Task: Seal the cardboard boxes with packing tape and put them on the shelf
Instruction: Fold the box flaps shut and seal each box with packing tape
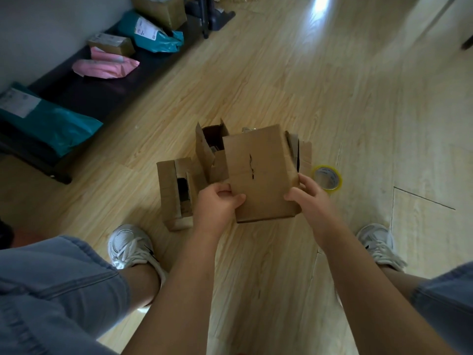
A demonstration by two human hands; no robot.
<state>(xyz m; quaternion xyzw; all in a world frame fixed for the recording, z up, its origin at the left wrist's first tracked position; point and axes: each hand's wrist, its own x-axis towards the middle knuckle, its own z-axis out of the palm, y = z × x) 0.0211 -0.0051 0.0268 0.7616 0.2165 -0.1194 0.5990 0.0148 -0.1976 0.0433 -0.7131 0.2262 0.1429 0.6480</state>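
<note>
A brown cardboard box (261, 172) is held above the wooden floor, its closed flaps facing me with a dark scribble along the seam. My left hand (220, 201) grips its left edge, thumb over the top face. My right hand (307, 198) grips its right edge. Behind it stands an open box (210, 147) with raised flaps. A third box (176, 193) lies to the left on the floor, its flaps partly open. A roll of yellowish packing tape (327, 178) lies flat on the floor just right of my right hand.
A low dark shelf (102, 93) runs along the left wall and carries teal mailer bags (48, 124), a pink parcel (105, 66) and small boxes (112, 43). My two white sneakers (133, 245) stand either side of the held box. A dark stand base (217, 19) sits at the top.
</note>
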